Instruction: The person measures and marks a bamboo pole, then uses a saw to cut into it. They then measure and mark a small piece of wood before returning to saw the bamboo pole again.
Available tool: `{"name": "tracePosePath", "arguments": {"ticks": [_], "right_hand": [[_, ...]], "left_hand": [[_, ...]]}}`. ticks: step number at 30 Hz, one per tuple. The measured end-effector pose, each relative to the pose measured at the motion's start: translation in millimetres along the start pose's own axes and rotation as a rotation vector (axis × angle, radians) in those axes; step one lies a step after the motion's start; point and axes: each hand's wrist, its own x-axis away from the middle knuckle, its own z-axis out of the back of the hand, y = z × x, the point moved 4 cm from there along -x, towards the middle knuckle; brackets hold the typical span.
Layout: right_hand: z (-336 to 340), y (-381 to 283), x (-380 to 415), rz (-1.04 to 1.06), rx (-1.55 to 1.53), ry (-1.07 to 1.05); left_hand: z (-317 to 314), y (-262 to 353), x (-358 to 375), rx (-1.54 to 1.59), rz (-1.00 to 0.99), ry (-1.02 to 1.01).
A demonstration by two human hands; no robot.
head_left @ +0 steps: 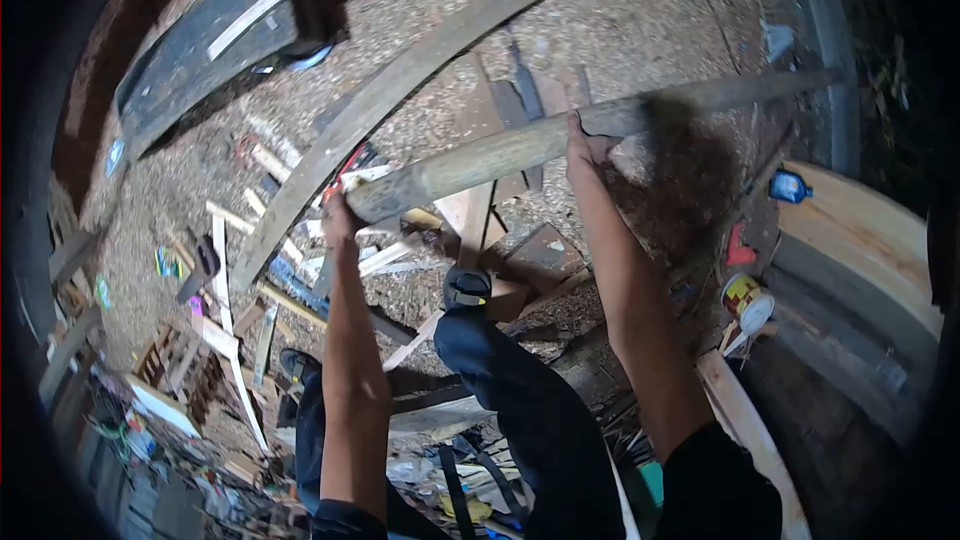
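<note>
A long, round wooden pole point(490, 162) slants across the middle of the view, its right end higher and farther off. My left hand point(341, 216) is closed on the pole's near left end. Farther along, my right hand point(588, 147) grips the pole near its middle, with the thumb and fingers around it. Just beyond the pole lies a long curved board point(385, 100) on the chip-covered ground. Below the pole, cut wood pieces point(545, 258) lie near my foot in a sandal point(466, 288).
A dark curved panel point(205, 55) with a pale strip point(260, 13) lies at the upper left. To the right are a blue container point(790, 186), a paint can point(747, 302), a red object point(740, 246) and stacked boards point(855, 225). Scrap wood point(185, 365) litters the lower left.
</note>
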Motion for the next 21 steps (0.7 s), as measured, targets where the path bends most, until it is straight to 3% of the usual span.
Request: {"name": "tracePosePath", "arguments": {"ticks": [2,5,6,8,11,12,14,17,18,19,21], "right_hand": [[-6,-10,25,0.026,0.152,0.034],[-12,-47,76,0.431,0.516,-0.187],[-16,-50,87,0.432,0.518,-0.191],[-35,-56,116,0.758,0.705,-0.552],[-41,-45,138,0.861,0.785,-0.599],[-42,-44,143,0.853,0.770,-0.610],[-41,-44,145,0.838,0.870,-0.615],[-33,-60,158,0.738,0.896,-0.731],[-31,-69,164,0.740,0.912,-0.762],[-37,-70,167,0.746,0.903,-0.763],[-64,-69,173,0.692,0.614,-0.877]], "left_hand": [[-8,-25,-26,-0.218,-0.044,0.044],[-88,18,13,-0.272,-0.124,-0.007],[-104,28,17,-0.325,-0.210,0.008],[-123,31,8,-0.386,-0.266,-0.096],[-137,55,48,-0.383,-0.385,-0.097],[-132,59,55,-0.350,-0.392,-0.134],[-112,69,60,-0.786,-0.663,-0.122],[-67,115,83,-1.007,-0.620,-0.116],[-49,133,87,-0.861,-0.591,-0.127],[-26,146,81,-0.924,-0.572,-0.078],[20,180,63,-0.997,-0.522,0.012]]}}
